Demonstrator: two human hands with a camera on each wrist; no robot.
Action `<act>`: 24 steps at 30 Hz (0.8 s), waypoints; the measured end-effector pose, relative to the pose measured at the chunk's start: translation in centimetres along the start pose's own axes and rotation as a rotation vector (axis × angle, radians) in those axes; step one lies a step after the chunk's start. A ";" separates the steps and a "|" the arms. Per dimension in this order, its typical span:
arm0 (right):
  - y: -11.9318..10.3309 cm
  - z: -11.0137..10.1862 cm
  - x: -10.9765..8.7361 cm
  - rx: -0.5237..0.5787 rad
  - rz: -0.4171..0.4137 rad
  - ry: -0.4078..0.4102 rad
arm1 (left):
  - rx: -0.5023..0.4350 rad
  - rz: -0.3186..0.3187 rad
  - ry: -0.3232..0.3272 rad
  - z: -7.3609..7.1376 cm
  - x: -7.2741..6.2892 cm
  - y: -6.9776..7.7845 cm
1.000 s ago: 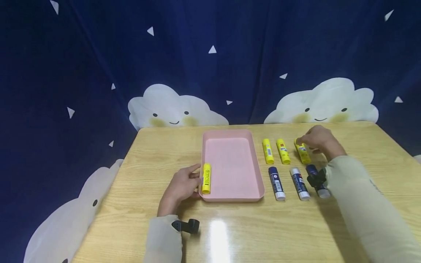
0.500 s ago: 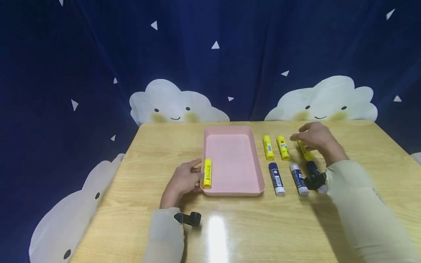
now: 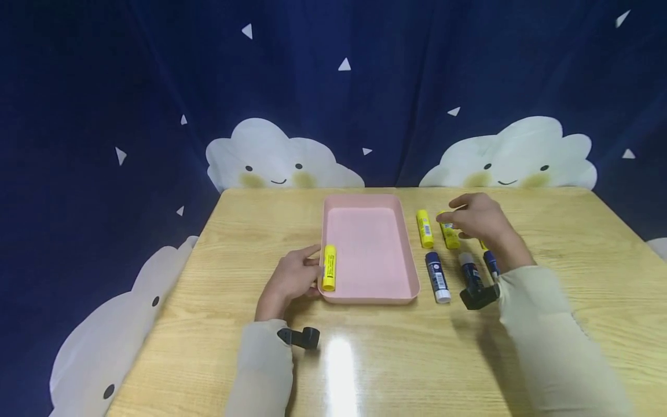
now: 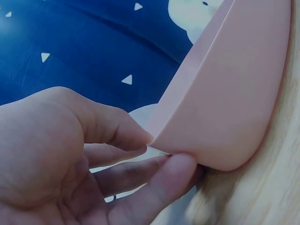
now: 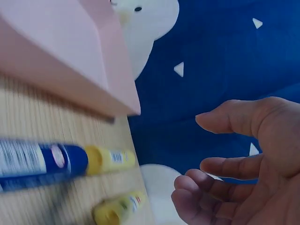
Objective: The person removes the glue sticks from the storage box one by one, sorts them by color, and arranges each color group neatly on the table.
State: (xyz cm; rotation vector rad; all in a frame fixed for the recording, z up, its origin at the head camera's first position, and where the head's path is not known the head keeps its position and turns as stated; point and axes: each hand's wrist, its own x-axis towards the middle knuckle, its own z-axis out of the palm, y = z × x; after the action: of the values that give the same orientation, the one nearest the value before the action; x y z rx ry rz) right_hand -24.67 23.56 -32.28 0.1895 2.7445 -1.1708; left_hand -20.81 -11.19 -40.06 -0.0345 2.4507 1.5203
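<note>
My left hand (image 3: 293,277) holds the near left corner of a pink tray (image 3: 369,300). In the left wrist view the thumb meets the rim and fingertips (image 4: 180,166) press the outer wall. A yellow glue stick (image 3: 329,268) lies inside the tray along that wall. My right hand (image 3: 478,219) hovers with spread, bent fingers and nothing between them, its fingertips overlapping the middle yellow glue stick (image 3: 450,237). Left of it lies another yellow glue stick (image 3: 425,230). A third yellow one (image 3: 483,245) is mostly hidden by the right hand.
In front of the yellow row lie a blue glue stick with a white end (image 3: 438,278), a white-capped one (image 3: 471,271) and another blue one (image 3: 491,263) partly covered by the wrist camera (image 3: 478,296). A dark blue curtain with clouds hangs behind the wooden table (image 3: 260,214).
My right hand has left the rightmost yellow glue stick and moved left to the middle one. The left hand stays at the tray. The view has tilted slightly.
</note>
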 end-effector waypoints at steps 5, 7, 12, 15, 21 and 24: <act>-1.2 1.8 -0.4 0.035 -0.003 -0.011 | -0.003 0.004 0.003 0.1 0.1 0.1; -1.7 2.6 -0.5 0.060 -0.012 -0.018 | -0.010 0.007 0.001 0.1 0.0 0.0; -3.0 4.4 -0.6 0.095 -0.028 -0.024 | -0.034 0.016 -0.013 0.1 0.0 0.0; -3.7 5.5 -0.6 0.093 -0.048 -0.024 | -0.043 0.018 -0.018 0.0 0.0 0.1; -4.9 7.6 -0.6 0.059 -0.109 -0.034 | -0.042 0.022 -0.018 0.0 0.0 0.0; -5.1 8.7 -0.5 0.053 -0.119 -0.043 | -0.036 0.021 -0.018 0.0 0.0 0.0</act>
State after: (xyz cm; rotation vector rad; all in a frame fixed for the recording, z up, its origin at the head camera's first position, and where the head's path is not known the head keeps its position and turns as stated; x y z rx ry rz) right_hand -24.31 13.74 -34.49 0.0067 2.7220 -1.2627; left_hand -20.79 -11.21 -40.07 -0.0020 2.4171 1.5657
